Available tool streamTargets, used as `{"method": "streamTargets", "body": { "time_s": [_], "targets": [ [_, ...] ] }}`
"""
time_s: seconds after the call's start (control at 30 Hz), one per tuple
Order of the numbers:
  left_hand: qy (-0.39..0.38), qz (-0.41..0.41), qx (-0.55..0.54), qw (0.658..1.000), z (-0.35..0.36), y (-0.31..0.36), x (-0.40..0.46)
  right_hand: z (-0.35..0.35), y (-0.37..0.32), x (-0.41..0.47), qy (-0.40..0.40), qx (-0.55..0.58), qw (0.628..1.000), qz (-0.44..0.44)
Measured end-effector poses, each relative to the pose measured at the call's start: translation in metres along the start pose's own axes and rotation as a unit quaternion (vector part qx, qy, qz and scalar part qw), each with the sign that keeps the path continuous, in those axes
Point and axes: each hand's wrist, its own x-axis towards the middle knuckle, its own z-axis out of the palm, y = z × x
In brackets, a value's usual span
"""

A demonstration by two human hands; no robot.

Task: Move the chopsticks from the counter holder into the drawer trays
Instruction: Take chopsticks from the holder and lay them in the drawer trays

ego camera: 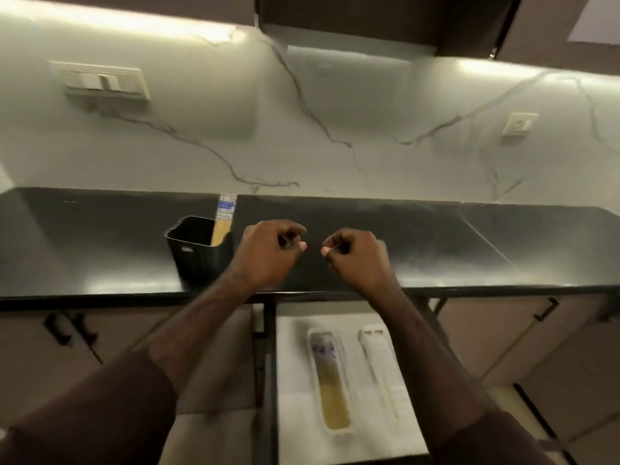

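Observation:
A black square holder (198,256) stands on the black counter (436,239), left of my hands, with a paper-wrapped bundle of chopsticks (223,219) sticking out of it. My left hand (268,256) and my right hand (355,260) hover side by side over the counter's front, fingers curled in, with nothing clearly visible in either. Below them the drawer (295,364) is pulled out. In it lies a white tray (313,357) holding wrapped chopsticks (332,391). A second white tray (379,360) to its right looks empty.
A marble-patterned wall with a switch plate (104,82) and a socket (518,124) backs the counter. Dark upper cabinets (352,18) hang overhead. Lower cabinet doors with black handles (67,330) flank the drawer on both sides.

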Motion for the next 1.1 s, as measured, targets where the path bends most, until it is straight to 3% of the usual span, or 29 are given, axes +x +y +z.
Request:
{"method": "streamTargets", "body": {
  "time_s": [0.3, 0.47, 1.1],
  "targets": [
    [0.002, -0.044, 0.017, 0.999, -0.147, -0.152, 0.025, 0.154, -0.114, 0.067, -0.027, 0.04, 0.999, -0.011],
    [-0.013, -0.031, 0.015, 0.999, -0.176, -0.203, 0.056, 0.204, -0.144, 0.101, -0.036, 0.036, 0.999, 0.002],
    [-0.142, -0.056, -0.006, 0.988, -0.055, -0.314, 0.224, 0.278, -0.053, 0.263, -0.037, 0.024, 0.989, 0.144]
  ]
}}
